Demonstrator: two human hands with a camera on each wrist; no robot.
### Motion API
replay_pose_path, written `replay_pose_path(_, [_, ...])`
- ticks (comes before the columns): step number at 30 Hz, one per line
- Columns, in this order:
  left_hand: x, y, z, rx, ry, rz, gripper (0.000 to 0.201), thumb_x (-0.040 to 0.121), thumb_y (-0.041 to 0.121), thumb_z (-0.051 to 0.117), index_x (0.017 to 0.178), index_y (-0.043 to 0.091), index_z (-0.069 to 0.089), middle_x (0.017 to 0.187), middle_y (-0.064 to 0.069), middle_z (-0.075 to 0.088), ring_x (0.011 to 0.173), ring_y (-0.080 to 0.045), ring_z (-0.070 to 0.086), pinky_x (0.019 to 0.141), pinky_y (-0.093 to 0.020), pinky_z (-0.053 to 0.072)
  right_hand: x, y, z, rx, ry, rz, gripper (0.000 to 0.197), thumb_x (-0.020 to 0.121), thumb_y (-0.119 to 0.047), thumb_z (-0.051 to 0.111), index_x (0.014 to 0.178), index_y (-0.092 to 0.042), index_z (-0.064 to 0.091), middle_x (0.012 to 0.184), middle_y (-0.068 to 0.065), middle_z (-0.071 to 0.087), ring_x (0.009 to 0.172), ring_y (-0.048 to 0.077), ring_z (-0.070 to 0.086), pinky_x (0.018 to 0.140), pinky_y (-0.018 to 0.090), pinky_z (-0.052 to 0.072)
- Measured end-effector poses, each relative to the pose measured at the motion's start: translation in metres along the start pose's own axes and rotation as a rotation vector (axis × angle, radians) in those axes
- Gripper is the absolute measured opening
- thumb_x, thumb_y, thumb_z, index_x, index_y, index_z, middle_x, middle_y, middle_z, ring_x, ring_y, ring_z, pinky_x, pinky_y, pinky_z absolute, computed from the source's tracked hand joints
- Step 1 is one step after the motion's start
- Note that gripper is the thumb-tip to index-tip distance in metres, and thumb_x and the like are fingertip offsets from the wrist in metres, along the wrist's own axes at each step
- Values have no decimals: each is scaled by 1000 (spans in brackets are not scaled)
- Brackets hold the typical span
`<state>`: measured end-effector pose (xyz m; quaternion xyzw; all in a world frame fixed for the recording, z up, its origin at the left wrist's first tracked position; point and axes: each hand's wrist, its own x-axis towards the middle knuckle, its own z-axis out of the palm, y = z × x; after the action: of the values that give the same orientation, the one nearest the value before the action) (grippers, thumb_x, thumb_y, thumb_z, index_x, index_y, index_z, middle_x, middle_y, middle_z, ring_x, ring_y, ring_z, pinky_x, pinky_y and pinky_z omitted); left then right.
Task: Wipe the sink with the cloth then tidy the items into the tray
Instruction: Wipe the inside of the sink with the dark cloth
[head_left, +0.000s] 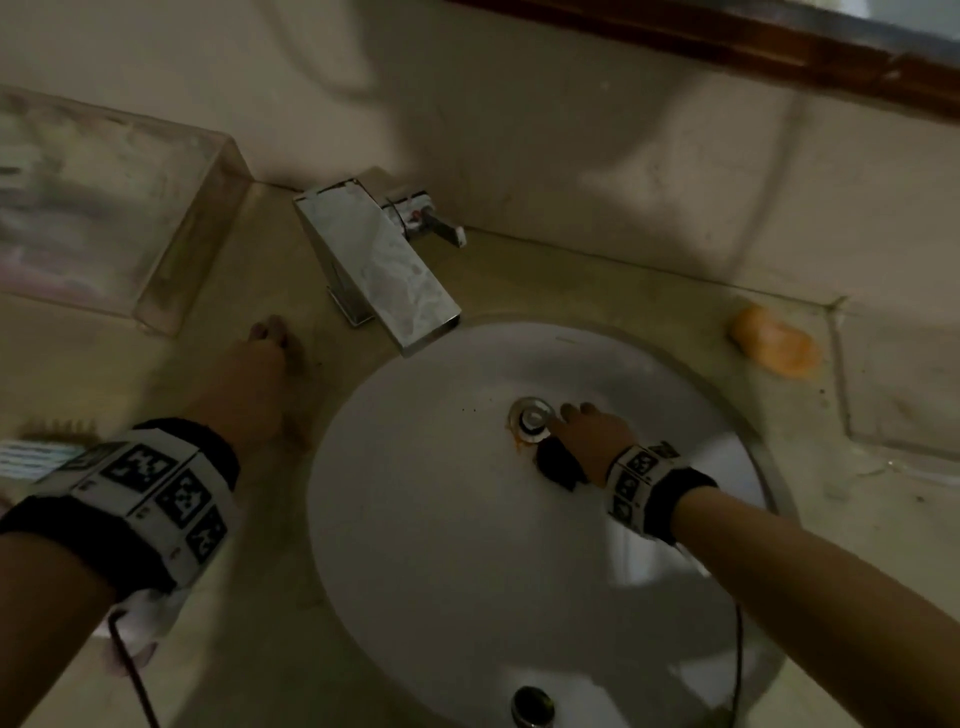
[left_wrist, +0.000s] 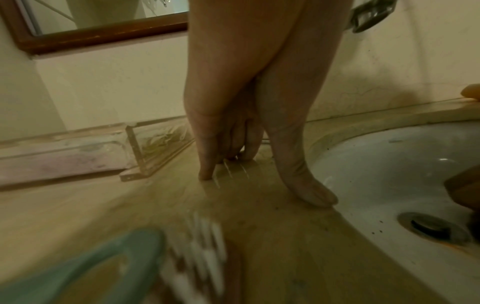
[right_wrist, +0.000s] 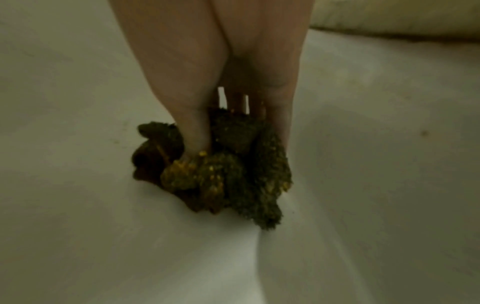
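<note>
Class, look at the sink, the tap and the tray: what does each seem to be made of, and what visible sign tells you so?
Sink: probably glazed ceramic; white, smooth, with soft shine.
Tap: polished metal, likely chrome; its flat faces mirror the surroundings.
Tray: clear plastic or acrylic, possibly glass; the counter shows through its walls, which look cloudy.

A chrome tap stands on the beige counter against the wall, its lever behind it. A wood-framed mirror hangs above. A cable trails off the counter's near edge
</note>
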<state>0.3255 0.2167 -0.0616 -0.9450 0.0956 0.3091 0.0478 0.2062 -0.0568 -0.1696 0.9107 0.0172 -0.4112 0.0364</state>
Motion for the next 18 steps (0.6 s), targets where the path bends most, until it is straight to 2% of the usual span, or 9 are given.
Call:
replay_pose_path(1, [-1, -1, 0, -6, 8, 5, 45, 87, 1, 58, 126, -16, 43, 66, -5, 35, 107, -41, 58, 79, -39, 46, 1, 2, -1, 27, 17, 19, 56, 95, -21, 48, 146, -14, 26, 145, 14, 33, 129, 34, 37, 98, 40, 43])
replay_pose_path(2, [-2, -2, 1, -2, 12, 6, 48, 87, 2, 60, 128, -15, 43, 74, -10, 47, 107, -41, 58, 75, -36, 43, 0, 4, -1, 62, 17, 24, 59, 94, -21, 50, 146, -15, 24, 144, 14, 34, 129, 34, 37, 100, 40, 43])
replay_pose_path(3, [-2, -3, 2, 6, 12, 5, 51, 87, 2, 60, 131, -13, 40, 95, -20, 57, 108, -40, 58, 74, -35, 43, -4, 6, 1, 92, 10, 11, 60, 93, -22, 53, 146, -16, 25, 143, 13, 36, 129, 33, 38, 102, 40, 42])
replay_pose_path(4, [-2, -3, 3, 9, 20, 7, 56, 87, 2, 60, 136, -11, 36, 118, -26, 56, 110, -39, 58, 78, -35, 45, -10, 7, 4, 112, -14, -22, 59, 91, -21, 55, 144, -15, 28, 142, 13, 39, 129, 32, 40, 104, 39, 40])
replay_pose_path(6, [-1, -4, 4, 14, 19, 9, 65, 87, 4, 62, 142, -7, 29, 137, -27, 45, 116, -37, 55, 89, -35, 47, -25, 3, 19, 131, -104, -124, 54, 91, -22, 55, 141, -14, 36, 142, 12, 42, 130, 29, 43, 108, 37, 35])
replay_pose_path(9, [0, -3, 4, 23, 18, -5, 64, 88, 6, 63, 140, -11, 31, 141, -29, 42, 119, -37, 55, 92, -36, 47, -42, -22, 41, 96, -254, -242, 59, 91, -18, 56, 144, -11, 31, 146, 14, 36, 133, 32, 38, 112, 40, 33])
replay_pose_path(11, [0, -3, 5, 22, -2, -10, 64, 86, 8, 66, 137, -14, 34, 139, -31, 44, 118, -38, 54, 92, -37, 48, -40, -36, 43, 96, -258, -213, 65, 90, -13, 56, 146, -11, 25, 148, 17, 30, 131, 35, 37, 109, 44, 36])
replay_pose_path(15, [2, -3, 5, -17, 3, -6, 54, 86, 1, 62, 132, -16, 39, 132, -33, 48, 114, -41, 56, 89, -40, 47, -17, -41, 32, 223, -69, -54, 63, 89, -9, 56, 144, -10, 25, 146, 17, 30, 127, 35, 40, 101, 42, 42])
replay_pose_path(18, [4, -5, 7, -37, 21, 13, 53, 87, 1, 60, 134, -11, 39, 121, -27, 55, 106, -40, 59, 82, -38, 48, 3, -40, 16, 383, 45, 68, 59, 96, -14, 47, 147, -8, 20, 149, 19, 29, 131, 35, 38, 105, 41, 38])
